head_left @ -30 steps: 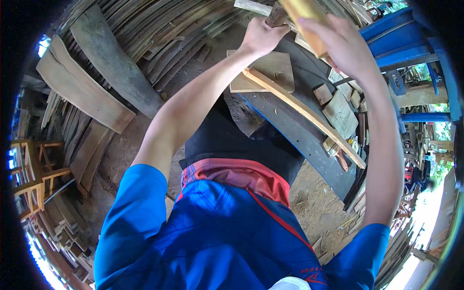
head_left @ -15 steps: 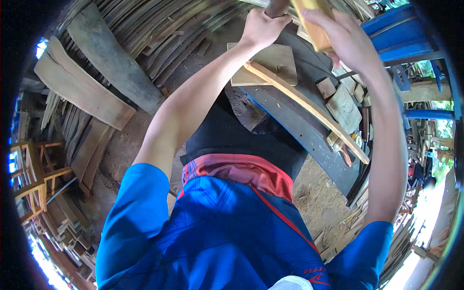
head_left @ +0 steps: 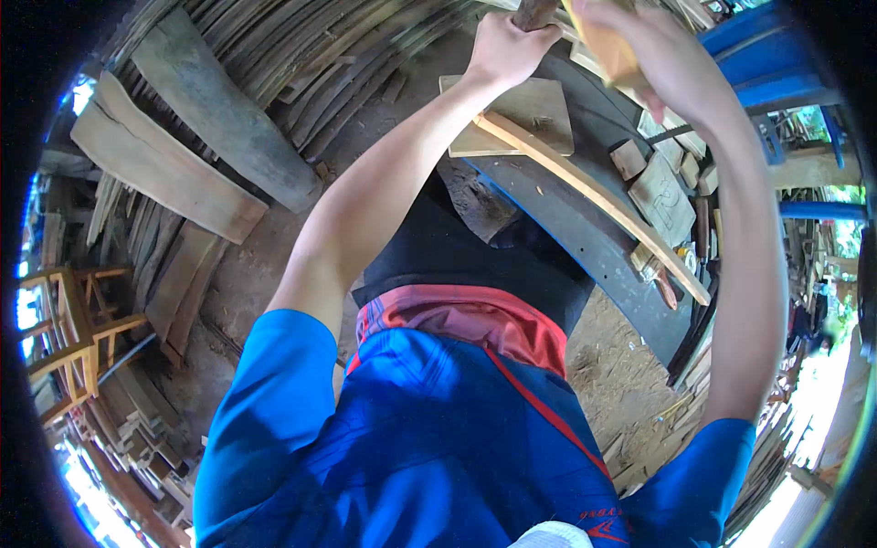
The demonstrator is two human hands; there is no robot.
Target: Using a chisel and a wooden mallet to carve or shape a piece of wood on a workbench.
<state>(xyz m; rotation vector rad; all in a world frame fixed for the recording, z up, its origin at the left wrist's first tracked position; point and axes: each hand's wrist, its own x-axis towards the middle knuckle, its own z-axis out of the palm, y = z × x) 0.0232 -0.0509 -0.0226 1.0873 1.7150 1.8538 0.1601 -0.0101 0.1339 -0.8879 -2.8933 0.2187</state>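
At the top of the view my left hand (head_left: 513, 47) is closed round a dark brown, rounded wooden piece (head_left: 535, 13), whose far end is cut off by the frame. My right hand (head_left: 671, 64), just to the right, grips a yellowish wooden block (head_left: 607, 47); the two pieces are close together, and I cannot tell whether they touch. Below my hands a flat square board (head_left: 548, 114) lies on the dark worktable (head_left: 585, 251). A long, slightly curved wooden strip (head_left: 598, 196) runs across the board and table toward the lower right.
A brush (head_left: 654, 272) lies beside the strip, with a pale board bearing a drawn outline (head_left: 662, 194) and small wood blocks (head_left: 628, 159) behind it. Large planks (head_left: 169, 164) lean at the left, near stacked boards (head_left: 365, 55). A wooden frame (head_left: 73, 338) stands at the far left.
The whole view has shifted slightly, moving the table and planks a little to the right. My right hand has moved slightly up with the yellowish block. Both grips stay the same.
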